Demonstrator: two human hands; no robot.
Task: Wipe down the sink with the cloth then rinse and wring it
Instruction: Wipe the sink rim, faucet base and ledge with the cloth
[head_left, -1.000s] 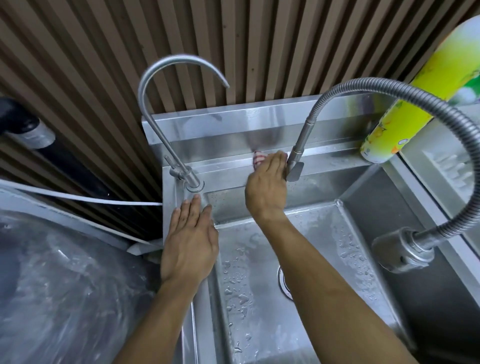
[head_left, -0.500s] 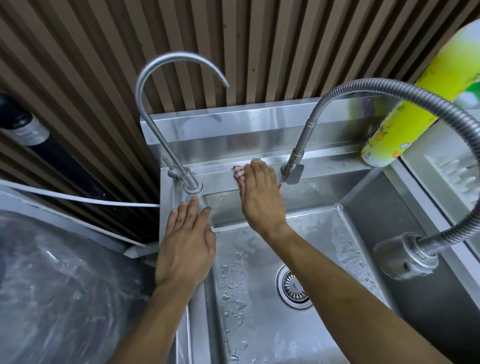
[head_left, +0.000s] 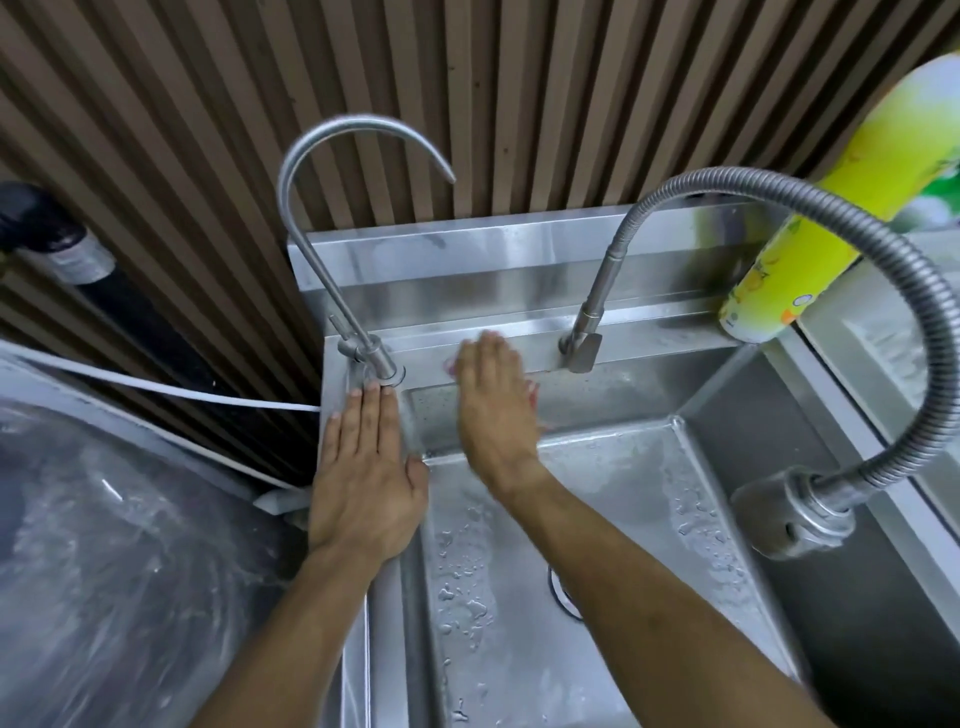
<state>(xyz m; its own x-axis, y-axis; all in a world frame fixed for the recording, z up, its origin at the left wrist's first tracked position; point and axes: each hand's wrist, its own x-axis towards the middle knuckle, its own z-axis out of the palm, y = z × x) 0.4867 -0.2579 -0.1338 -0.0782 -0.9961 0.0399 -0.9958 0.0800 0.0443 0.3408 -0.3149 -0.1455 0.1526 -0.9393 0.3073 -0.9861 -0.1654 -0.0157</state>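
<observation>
A wet stainless steel sink (head_left: 613, 499) fills the lower middle of the view. My right hand (head_left: 496, 405) presses flat on a red and white cloth (head_left: 450, 367) against the sink's back ledge and back wall. The hand hides most of the cloth; only small edges show at its left and right sides. My left hand (head_left: 363, 467) lies flat, fingers together, on the sink's left rim, with its fingertips touching the base of the thin gooseneck tap (head_left: 374, 358). It holds nothing.
A flexible hose faucet (head_left: 587, 332) rises from the ledge right of my right hand, and its spray head (head_left: 789, 514) hangs over the sink's right side. A yellow-green bottle (head_left: 810, 244) stands at the back right. A clear plastic sheet (head_left: 104, 571) covers the left.
My right hand has slid the cloth leftward along the back ledge, away from the hose faucet's base and toward the gooseneck tap. The left hand has stayed on the rim.
</observation>
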